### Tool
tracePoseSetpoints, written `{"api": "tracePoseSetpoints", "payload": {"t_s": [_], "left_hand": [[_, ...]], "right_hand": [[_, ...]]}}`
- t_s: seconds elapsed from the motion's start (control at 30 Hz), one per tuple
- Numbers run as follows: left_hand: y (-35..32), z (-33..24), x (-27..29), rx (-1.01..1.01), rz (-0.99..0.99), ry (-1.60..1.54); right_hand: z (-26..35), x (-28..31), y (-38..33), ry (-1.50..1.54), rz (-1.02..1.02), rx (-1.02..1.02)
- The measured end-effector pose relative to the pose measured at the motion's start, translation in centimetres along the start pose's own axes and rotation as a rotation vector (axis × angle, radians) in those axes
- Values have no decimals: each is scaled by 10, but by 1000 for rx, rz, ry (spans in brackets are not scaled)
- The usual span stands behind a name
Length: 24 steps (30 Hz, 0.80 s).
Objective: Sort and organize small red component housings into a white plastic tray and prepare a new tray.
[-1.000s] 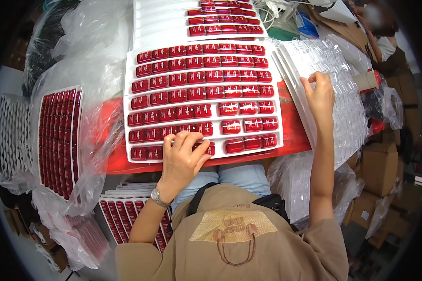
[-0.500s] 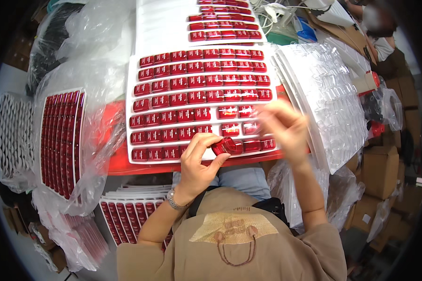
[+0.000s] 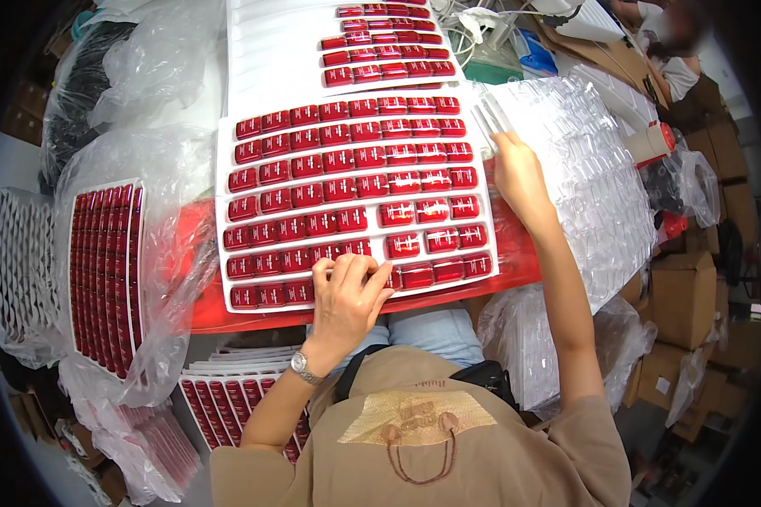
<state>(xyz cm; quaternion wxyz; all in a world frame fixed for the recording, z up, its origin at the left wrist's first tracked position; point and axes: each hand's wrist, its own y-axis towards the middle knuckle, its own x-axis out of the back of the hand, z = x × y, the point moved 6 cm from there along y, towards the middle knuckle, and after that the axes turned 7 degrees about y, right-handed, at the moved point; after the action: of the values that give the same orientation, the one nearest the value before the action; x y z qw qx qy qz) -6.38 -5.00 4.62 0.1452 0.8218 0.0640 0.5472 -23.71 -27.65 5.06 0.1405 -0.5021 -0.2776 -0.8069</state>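
Note:
A white tray holds rows of small glossy red containers, many with pale print. Over its nearest row, my left hand has its fingers bent down and closed around one red container, which they mostly cover. My right hand is past the tray's right edge, fingers together and pointing away. Pale, see-through strips show at its fingertips; what it grips there is unclear. Several containers at the tray's right, such as one in the second-nearest row, show no clear print.
Another white tray with red containers lies behind. To the right is a broad sheet of clear plastic pieces. A plastic-wrapped red tray stands at left; stacked trays sit below the red table edge. Cardboard boxes are at right.
My left hand has lowered from holding a tilted red container to resting over the nearest row. My right hand has moved up and away, off the tray's near right part to beyond its right edge.

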Motion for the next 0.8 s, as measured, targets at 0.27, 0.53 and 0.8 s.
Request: {"api": "tracePoseSetpoints", "payload": {"t_s": [0.27,0.53,0.8], "left_hand": [[12,41,20,116,-49,71],[10,46,29,116,-93,-153],[4,9,21,35,-163,-604]], "right_hand": [[-16,-37,27,-51,119,138],[31,26,-23,644,-151,-363],[119,-23,-108,1584,640,-733]]}}
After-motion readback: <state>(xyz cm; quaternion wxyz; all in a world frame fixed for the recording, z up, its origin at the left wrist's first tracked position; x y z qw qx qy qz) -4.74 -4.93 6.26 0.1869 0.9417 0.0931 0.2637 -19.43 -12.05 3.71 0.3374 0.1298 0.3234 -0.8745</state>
